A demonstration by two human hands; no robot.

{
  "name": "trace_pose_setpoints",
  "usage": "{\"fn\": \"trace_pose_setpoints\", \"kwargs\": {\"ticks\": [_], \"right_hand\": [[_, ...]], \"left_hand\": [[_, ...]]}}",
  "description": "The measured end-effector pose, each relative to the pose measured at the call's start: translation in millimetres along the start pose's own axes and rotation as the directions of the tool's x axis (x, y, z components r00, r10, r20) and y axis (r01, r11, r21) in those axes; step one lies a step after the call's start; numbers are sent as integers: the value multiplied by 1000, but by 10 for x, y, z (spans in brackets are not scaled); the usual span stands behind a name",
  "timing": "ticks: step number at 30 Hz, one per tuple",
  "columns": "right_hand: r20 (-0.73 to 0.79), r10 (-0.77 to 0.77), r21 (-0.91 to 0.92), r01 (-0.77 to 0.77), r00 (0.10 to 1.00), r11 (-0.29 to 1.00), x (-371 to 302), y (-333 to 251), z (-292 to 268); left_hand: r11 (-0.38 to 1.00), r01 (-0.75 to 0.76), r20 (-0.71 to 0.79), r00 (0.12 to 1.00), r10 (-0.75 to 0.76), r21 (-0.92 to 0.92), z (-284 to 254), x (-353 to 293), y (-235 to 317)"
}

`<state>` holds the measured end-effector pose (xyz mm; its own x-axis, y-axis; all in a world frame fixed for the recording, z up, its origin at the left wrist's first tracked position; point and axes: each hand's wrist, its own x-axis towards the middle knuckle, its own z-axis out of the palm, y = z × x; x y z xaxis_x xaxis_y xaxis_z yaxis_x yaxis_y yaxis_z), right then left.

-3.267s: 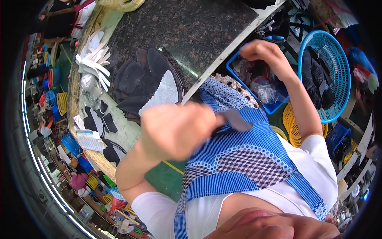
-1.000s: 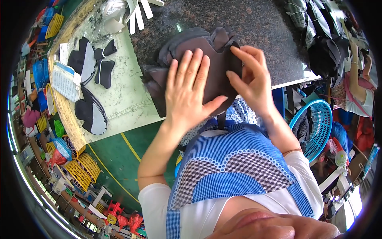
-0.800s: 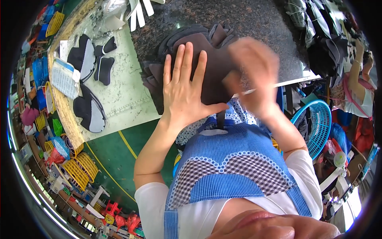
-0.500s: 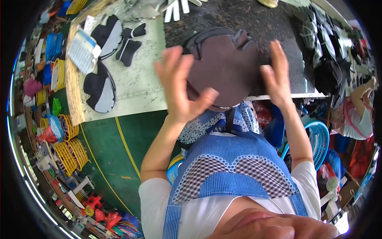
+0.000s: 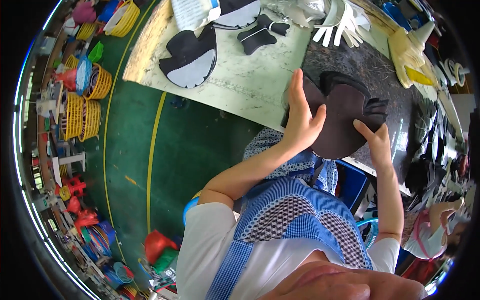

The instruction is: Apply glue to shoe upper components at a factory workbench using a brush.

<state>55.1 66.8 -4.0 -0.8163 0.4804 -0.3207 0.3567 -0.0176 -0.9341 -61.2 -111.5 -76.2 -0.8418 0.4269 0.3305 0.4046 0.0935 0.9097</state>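
Stack (image 5: 345,120) on speckled slab (image 5: 352,62), green floor (image 5: 195,132), left hand (image 5: 304,122), fingers and thumb apart, right hand (image 5: 378,142), closure unclear

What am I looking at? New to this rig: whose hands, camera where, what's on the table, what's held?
There's no robot: a person in a blue apron works with two bare hands. The view comes from the left of two fisheye cameras worn on the head, looking down, so straight edges bend near the rim. It isn't mirrored.

Between the hands is a stack of dark brown and black flat pieces. The left hand lies against its left side, thumb spread; the right hand has its thumb on top. How firmly is unclear.

Beneath and around are a dark speckled slab and a pale board, with white strips and a black-and-grey piece.
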Motion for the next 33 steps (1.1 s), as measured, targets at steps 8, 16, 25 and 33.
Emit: {"fn": "trace_pose_setpoints", "kwargs": {"ticks": [8,16,25,33], "right_hand": [[-9,101,376,-90,995,922,83,-394,417],[-104,52,426,-3,993,905,463,-442,197],[-38,-333,152,334,942,930,450,-624,908],[660,8,249,-229,751,941,1335,-573,2125]], "left_hand": [[911,269,-134,937,-323,-313,-563,799,-311],[314,516,338,811,-477,-797,-662,801,-56],[550,441,75,823,-563,-709,-823,579,281],[560,-31,-376,771,-514,-828,-2644,-95,-55]]}}
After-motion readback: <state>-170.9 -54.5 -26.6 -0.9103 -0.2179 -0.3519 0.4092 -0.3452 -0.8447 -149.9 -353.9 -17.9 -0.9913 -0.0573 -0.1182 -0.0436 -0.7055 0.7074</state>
